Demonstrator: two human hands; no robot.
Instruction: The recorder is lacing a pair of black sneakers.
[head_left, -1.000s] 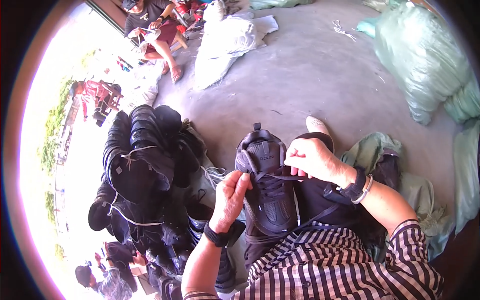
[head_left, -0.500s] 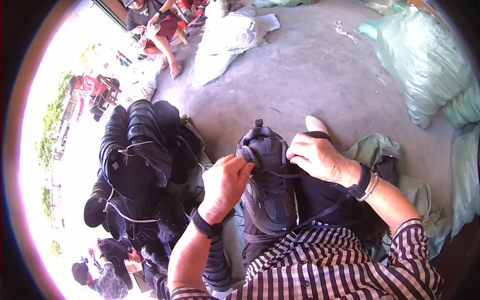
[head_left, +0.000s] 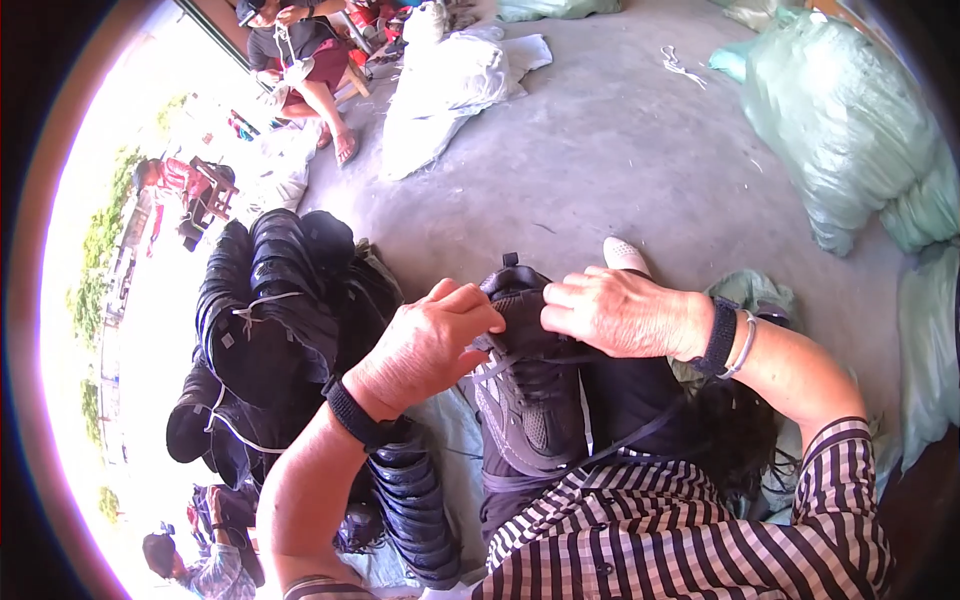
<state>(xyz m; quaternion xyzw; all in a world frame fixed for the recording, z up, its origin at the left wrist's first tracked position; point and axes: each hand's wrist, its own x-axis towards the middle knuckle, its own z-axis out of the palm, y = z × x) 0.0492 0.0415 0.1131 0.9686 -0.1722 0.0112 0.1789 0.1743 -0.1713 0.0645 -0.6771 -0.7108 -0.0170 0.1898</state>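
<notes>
A dark sneaker (head_left: 537, 420) with a textured mesh toe rests on the trousered lap (head_left: 635, 390), rounded tip toward the striped shirt (head_left: 620, 540). The left hand (head_left: 425, 338) and right hand (head_left: 628, 312) flank its opening, fingers curled; whether they pinch the flat lace (head_left: 648, 430) cannot be told.

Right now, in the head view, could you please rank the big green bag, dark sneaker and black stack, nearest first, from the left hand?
1. Dark sneaker: touching the left hand.
2. Black stack: at its left.
3. Big green bag: far right side.
</notes>
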